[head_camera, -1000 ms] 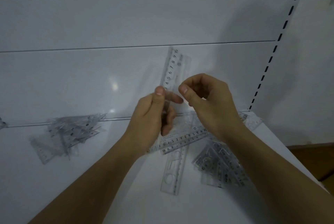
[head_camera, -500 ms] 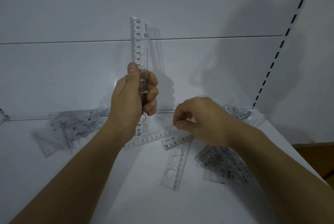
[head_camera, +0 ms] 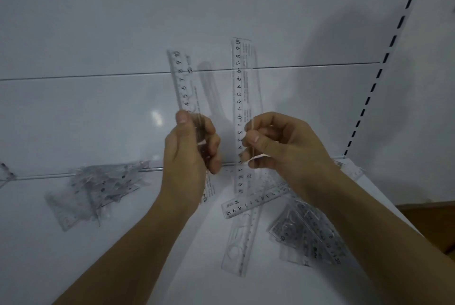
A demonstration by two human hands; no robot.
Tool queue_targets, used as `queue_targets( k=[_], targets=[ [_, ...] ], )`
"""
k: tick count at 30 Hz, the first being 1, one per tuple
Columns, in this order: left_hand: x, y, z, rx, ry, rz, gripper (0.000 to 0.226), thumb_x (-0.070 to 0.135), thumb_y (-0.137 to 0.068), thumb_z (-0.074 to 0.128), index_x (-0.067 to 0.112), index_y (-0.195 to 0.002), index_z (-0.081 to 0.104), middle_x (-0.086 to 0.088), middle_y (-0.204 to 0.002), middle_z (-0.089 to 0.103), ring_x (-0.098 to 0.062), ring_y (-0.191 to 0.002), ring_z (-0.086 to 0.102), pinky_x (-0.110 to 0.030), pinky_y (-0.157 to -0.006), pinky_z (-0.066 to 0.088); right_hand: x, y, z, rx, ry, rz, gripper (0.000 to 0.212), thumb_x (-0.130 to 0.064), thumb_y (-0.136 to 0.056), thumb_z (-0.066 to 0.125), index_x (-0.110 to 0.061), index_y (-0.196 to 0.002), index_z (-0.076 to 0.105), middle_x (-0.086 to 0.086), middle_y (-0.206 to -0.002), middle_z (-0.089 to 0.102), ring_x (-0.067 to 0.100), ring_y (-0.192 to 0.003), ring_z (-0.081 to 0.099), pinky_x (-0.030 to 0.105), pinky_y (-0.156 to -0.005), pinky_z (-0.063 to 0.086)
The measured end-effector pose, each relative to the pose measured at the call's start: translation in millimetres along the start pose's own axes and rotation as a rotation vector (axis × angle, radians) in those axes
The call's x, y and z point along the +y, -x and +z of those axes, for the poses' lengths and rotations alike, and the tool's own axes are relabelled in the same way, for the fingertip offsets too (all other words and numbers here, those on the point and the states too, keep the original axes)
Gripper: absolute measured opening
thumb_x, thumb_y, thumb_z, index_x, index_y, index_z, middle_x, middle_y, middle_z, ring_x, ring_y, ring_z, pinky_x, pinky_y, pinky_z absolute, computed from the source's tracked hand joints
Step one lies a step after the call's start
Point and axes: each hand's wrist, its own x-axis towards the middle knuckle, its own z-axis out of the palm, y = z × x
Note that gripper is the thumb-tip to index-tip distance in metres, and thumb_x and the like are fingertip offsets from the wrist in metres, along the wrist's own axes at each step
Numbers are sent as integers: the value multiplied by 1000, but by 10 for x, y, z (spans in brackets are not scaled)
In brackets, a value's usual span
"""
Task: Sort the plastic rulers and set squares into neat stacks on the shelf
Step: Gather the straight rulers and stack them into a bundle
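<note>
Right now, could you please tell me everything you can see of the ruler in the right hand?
The ruler in the right hand is a clear plastic strip with black numerals along its left edge, running 10 to 0 to 10. It stands nearly upright before the white back panel. The right hand pinches it below the middle; its lower end hangs above the rulers on the shelf.

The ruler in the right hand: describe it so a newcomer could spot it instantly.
Start at the white shelf and look up to the two raised hands. The right hand pinches a clear ruler held almost upright. Unlike the left hand's tilted ruler, its scale runs from zero both ways to ten.
</note>
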Motion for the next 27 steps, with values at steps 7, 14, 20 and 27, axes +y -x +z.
queue_targets(
  k=[7, 14, 20, 27],
  targets=[
    [-51, 12, 19, -75, -296, 142, 20, 23, -93, 64, 9, -82, 56, 4, -61, 57, -6, -54, 56, -19, -52, 45, 78, 57, 108, -93, 190, 14, 16, -7, -85, 78, 4, -92, 69, 18, -81, 74, 28, -66, 73, 39, -63, 59],
    [-53, -41, -45, -79, -244, 138, 17, 17, -104, 49, 11, -89, 53, -8, -72, 59, -20, -61, 57, -30, -53, 47, 76, -4, -57, -201, 897, -178, 17, -44, -87, 74, -29, -94, 72, -13, -82, 69, 5, -78, 64, 18, -67, 49],
    [1, -54, -45, -39, -126, 147, 15, 17, -107, 39, 11, -106, 52, -7, -67, 60, -24, -51, 54, -29, -49, 47, 183, 27, -102, -559, 1374, -115, 26, -28, -97, 58, -34, -121, 64, -11, -119, 55, 13, -114, 44, 37, -101, 43],
    [-60, -81, -49, -35, -23, 60, 48, 47, -101, 30, 11, -100, 62, -2, -62, 36, -11, -47, 29, -23, -44, 29, 137, 56, -69, -553, 1337, -63, 23, -22, -98, 56, -35, -117, 61, -13, -113, 50, 12, -113, 39, 41, -101, 40]
  ],
)
